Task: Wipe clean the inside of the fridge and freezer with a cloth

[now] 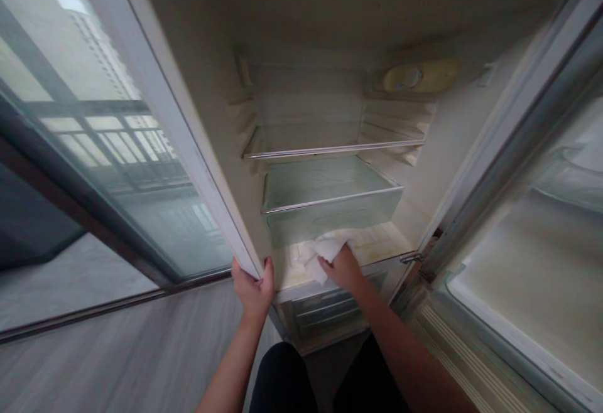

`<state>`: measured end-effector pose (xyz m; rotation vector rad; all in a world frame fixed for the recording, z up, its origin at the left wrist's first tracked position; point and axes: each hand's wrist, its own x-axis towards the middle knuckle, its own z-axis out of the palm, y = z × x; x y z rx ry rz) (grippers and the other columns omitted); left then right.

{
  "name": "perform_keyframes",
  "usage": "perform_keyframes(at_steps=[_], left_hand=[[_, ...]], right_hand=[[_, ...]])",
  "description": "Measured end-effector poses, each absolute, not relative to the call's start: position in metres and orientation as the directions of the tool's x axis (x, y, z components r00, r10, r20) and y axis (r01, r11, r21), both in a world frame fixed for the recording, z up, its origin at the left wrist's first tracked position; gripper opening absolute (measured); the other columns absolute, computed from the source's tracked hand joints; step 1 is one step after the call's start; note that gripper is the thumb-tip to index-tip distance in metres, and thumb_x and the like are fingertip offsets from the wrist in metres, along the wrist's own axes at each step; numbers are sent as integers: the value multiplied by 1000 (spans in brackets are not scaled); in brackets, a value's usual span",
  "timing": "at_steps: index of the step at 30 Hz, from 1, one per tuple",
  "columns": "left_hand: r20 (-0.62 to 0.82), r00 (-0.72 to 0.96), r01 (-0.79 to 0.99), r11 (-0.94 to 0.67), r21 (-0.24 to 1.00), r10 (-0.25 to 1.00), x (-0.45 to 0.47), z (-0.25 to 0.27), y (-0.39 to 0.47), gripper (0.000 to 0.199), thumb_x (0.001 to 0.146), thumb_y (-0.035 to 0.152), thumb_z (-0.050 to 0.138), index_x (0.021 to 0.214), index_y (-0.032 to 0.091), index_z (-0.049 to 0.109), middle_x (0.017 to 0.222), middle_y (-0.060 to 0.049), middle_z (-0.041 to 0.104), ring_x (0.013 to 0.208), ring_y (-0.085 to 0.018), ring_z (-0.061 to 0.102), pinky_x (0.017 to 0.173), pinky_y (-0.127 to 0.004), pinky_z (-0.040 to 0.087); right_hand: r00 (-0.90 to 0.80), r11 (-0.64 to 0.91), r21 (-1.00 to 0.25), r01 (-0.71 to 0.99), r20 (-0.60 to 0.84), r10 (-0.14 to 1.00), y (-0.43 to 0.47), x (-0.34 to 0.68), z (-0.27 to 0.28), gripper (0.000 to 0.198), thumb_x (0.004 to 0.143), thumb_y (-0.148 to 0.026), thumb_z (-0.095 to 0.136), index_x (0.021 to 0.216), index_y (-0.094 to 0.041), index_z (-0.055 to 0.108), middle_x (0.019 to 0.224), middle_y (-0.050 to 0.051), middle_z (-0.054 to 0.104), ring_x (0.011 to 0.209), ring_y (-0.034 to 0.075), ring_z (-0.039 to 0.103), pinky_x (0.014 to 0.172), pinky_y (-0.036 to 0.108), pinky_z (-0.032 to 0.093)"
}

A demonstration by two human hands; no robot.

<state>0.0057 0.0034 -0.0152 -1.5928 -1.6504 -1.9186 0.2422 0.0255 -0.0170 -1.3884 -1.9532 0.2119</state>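
An open, empty fridge (211, 124) fills the view. My left hand (253, 289) grips the front edge of its left side wall near the bottom. My right hand (343, 267) presses a crumpled white cloth (321, 251) onto the stained floor of the fridge compartment (377, 240), just in front of a clear crisper drawer (330, 209). A glass shelf (330, 143) sits above the drawer.
The open fridge door (532, 275) stands to the right with a shelf bin. A yellowed thermostat housing (419, 76) is on the back wall. Glass sliding doors (103, 149) are at the left, over pale wood flooring (117, 356). A lower compartment (325, 312) lies below my hands.
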Motion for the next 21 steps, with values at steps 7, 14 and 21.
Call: perform_keyframes(at_steps=[7, 14, 21], left_hand=[[767, -430, 684, -382, 621, 477, 2, -25, 7, 56, 82, 44, 69, 125, 13, 52, 116, -16, 62, 108, -29, 63, 93, -42, 52], [771, -422, 687, -387, 615, 476, 5, -22, 5, 59, 82, 43, 69, 128, 11, 51, 114, -16, 62, 108, -29, 63, 94, -42, 51], [760, -439, 698, -350, 625, 479, 7, -14, 2, 55, 81, 45, 68, 123, 12, 53, 107, -13, 62, 102, -28, 63, 88, -41, 52]], right_hand=[[-204, 488, -731, 476, 448, 870, -11, 204, -2, 27, 94, -31, 52, 103, -16, 72, 101, 10, 74, 92, 21, 69, 86, 32, 53], [-280, 468, -429, 773, 431, 858, -12, 192, 16, 23, 95, -35, 54, 103, -18, 67, 105, 13, 66, 104, 26, 59, 92, 39, 49], [-488, 589, -285, 757, 353, 798, -9, 144, -17, 53, 95, -39, 54, 141, -11, 53, 145, 20, 49, 144, 33, 33, 121, 50, 26]])
